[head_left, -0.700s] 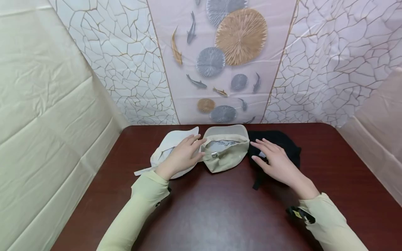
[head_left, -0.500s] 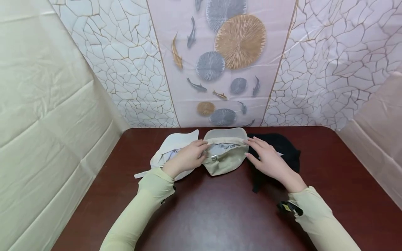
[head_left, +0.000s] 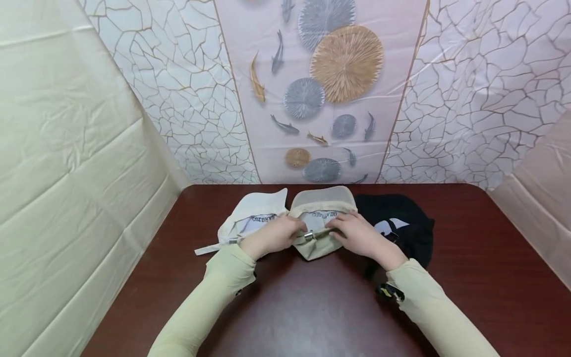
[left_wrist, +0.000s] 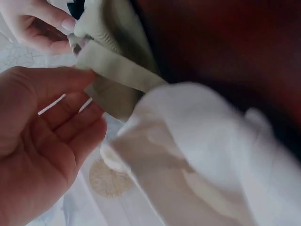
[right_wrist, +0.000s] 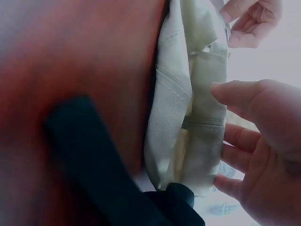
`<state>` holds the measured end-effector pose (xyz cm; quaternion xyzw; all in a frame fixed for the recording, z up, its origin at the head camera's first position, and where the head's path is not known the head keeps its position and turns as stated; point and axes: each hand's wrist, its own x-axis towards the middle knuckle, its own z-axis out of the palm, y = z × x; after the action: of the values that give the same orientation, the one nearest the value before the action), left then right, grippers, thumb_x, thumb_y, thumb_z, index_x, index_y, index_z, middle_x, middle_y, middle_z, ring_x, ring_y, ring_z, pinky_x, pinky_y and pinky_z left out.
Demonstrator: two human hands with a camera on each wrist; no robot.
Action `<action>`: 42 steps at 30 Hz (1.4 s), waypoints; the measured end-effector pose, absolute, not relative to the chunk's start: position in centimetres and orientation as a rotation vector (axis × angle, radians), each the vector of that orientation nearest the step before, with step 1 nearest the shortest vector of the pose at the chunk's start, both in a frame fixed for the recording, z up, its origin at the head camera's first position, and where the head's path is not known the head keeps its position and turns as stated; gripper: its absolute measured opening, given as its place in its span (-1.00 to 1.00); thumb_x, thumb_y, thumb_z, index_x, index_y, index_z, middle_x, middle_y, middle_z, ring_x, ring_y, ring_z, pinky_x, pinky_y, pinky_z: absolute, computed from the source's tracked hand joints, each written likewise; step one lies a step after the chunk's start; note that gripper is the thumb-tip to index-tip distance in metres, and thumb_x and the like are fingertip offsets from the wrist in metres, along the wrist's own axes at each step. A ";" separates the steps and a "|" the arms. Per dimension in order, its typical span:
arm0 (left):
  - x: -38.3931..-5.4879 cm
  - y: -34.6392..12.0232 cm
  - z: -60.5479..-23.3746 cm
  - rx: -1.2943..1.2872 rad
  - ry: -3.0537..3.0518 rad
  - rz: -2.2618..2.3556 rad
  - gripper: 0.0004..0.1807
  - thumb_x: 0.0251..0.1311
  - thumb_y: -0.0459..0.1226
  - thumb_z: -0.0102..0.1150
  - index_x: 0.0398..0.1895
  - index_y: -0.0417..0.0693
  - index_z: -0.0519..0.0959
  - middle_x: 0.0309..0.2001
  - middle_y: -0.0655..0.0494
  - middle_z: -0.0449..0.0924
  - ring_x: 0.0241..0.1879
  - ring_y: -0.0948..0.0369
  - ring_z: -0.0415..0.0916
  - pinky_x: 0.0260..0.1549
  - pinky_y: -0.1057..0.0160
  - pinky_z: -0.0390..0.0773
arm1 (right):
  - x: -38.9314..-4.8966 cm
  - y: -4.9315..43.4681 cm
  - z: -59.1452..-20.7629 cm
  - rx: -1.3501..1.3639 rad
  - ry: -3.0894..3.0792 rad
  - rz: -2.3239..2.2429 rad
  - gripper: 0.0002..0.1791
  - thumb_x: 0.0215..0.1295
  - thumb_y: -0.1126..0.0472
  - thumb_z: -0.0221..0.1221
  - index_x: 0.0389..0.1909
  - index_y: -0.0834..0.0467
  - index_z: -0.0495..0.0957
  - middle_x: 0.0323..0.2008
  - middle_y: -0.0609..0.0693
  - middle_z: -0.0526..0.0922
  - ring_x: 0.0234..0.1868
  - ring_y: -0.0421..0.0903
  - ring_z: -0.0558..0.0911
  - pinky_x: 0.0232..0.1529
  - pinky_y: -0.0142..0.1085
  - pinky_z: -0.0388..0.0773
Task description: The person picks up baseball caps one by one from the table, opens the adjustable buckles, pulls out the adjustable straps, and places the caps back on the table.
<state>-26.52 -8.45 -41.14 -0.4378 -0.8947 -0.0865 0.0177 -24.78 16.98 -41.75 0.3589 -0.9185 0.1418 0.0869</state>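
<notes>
A beige baseball cap (head_left: pixel 323 195) sits in the middle of the table, brim toward the back wall and inside facing up. My left hand (head_left: pixel 274 235) holds its back band on the left side; in the left wrist view the thumb lies at the beige strap (left_wrist: pixel 120 69), fingers behind. On the other side, my right hand (head_left: pixel 362 237) grips the band near the metal buckle (head_left: pixel 309 237), thumb outside and fingers inside the cap. Partly under my left forearm lies a white cap (head_left: pixel 252 204). To the right is a black cap (head_left: pixel 415 225) with a white patch.
The dark red table (head_left: pixel 294 307) extends in front of the caps. A patterned cloth wall (head_left: pixel 214 99) rises directly behind the table's far edge. Cream fabric (head_left: pixel 80 188) hangs along the left side. The white cap's loose strap (head_left: pixel 207 249) points left.
Both hands have moved inward from the white and black caps onto the beige cap's back band and now hold it. The head view has shifted slightly.
</notes>
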 end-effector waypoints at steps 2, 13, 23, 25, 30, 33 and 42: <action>-25.7 -8.6 -41.4 -1.400 -2.786 -0.298 -0.82 0.27 -0.49 0.15 -0.21 -0.06 0.63 -0.35 0.19 0.55 -0.32 0.25 0.49 -0.23 0.22 0.52 | -24.0 17.1 -42.0 1.090 -2.731 0.397 -0.80 0.35 0.24 0.29 -0.05 0.17 0.68 -0.11 0.04 0.68 0.09 0.12 0.61 0.28 0.26 0.26; -20.4 -9.7 -42.0 -1.551 -2.779 -0.404 -0.80 0.26 -0.47 0.18 -0.40 0.01 0.48 -0.46 0.28 0.34 -0.40 0.32 0.32 -0.34 0.37 0.36 | -19.2 17.6 -42.7 1.225 -2.592 0.427 -0.90 0.30 0.23 0.33 -0.18 0.07 0.69 -0.24 -0.14 0.66 -0.14 -0.16 0.63 0.15 0.13 0.42; -17.7 -9.9 -42.3 -1.562 -2.777 -0.342 -0.75 0.24 -0.42 0.24 -0.42 0.09 0.42 -0.48 0.32 0.30 -0.43 0.34 0.29 -0.41 0.38 0.31 | -16.6 18.1 -43.3 1.270 -2.533 0.495 -0.90 0.30 0.22 0.33 -0.19 0.02 0.68 -0.25 -0.21 0.64 -0.17 -0.25 0.60 0.10 0.06 0.45; -17.7 -9.8 -42.3 -1.562 -2.776 -0.343 -0.75 0.24 -0.42 0.24 -0.43 0.09 0.41 -0.49 0.33 0.29 -0.44 0.34 0.28 -0.42 0.39 0.30 | -16.6 18.1 -43.4 1.269 -2.521 0.496 -0.92 0.32 0.21 0.31 -0.19 0.01 0.67 -0.26 -0.22 0.63 -0.17 -0.26 0.59 0.09 0.03 0.45; -18.1 -9.6 -41.5 -1.573 -2.758 -0.426 -0.77 0.26 -0.40 0.21 -0.43 0.09 0.43 -0.49 0.32 0.32 -0.46 0.35 0.28 -0.44 0.41 0.31 | -16.9 18.1 -42.8 1.232 -2.518 0.498 -0.95 0.39 0.19 0.26 -0.20 -0.03 0.64 -0.27 -0.25 0.61 -0.18 -0.25 0.59 0.03 -0.05 0.45; -18.3 -9.7 -40.6 -1.552 -2.741 -0.508 -0.83 0.33 -0.37 0.17 -0.38 0.09 0.48 -0.45 0.33 0.39 -0.44 0.37 0.32 -0.41 0.41 0.36 | -17.1 18.0 -41.9 1.193 -2.522 0.510 -0.96 0.42 0.18 0.23 -0.20 -0.03 0.63 -0.26 -0.26 0.60 -0.17 -0.23 0.59 -0.03 -0.08 0.47; -18.6 -10.4 -37.5 -1.587 -2.617 -0.725 -0.92 0.46 -0.30 0.10 -0.18 0.01 0.59 -0.32 0.30 0.50 -0.35 0.39 0.38 -0.26 0.44 0.40 | -17.1 17.5 -38.8 1.055 -2.522 0.673 -0.95 0.41 0.22 0.25 -0.18 0.02 0.64 -0.36 -0.29 0.57 -0.36 -0.35 0.48 -0.29 -0.28 0.48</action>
<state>-18.63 -10.42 -37.45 -0.5047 -0.8319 -0.2305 -0.0017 -17.13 17.49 -38.80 0.3697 -0.8839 0.2357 0.1625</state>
